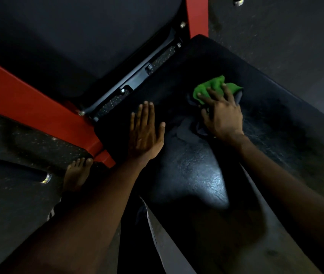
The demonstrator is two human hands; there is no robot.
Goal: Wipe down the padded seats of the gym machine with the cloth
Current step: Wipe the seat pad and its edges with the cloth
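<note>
Bare foot (pixel 77 173) stood on floor at far left, beside red frame (pixel 28 103). Back pad (pixel 78 36) was above the frame. Left hand (pixel 145 133) lay flat on seat (pixel 196 175) near its left edge, fingers straight, gripping nothing. Right of it, the right hand (pixel 223 115) pressed the cloth (pixel 214 86) onto the seat with spread fingers, not clenched. The cloth's green part stuck out past the fingertips, far side of seat.

Exposure: dim — corners are crushed to near-black.
Glare: one pale sheen is seen on the padded seat (pixel 206 175), low centre.
Colour: only green cloth (pixel 214 86) and red frame (pixel 28 91) are rendered vividly.
Edges: softened, bowed by the wide lens.
</note>
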